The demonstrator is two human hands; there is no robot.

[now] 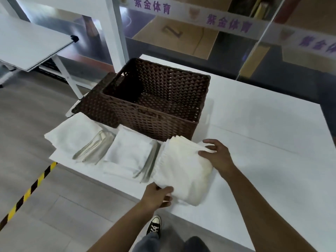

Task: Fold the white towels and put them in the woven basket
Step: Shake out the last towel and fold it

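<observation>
- We see a stack of white towels lying on the white table, just in front of the near wall of the woven basket.
- Our left hand grips the stack's near corner: the thumb lies on top of the cloth and the fingers curl under its edge.
- Our right hand rests on the stack's far right corner, thumb and forefinger closing on the top layers while the other fingers spread loosely above the table.
- The stack sits between the two hands, with its bulk to the left of the right hand and beyond the left one.
- The basket is dark brown and stands open, with no towels visible inside.
- A second folded pile lies just left of the held stack, and a third pile lies further left at the table's corner.
- A black-and-white sneaker shows on the grey floor below the table edge, beside yellow-and-black floor tape.
</observation>
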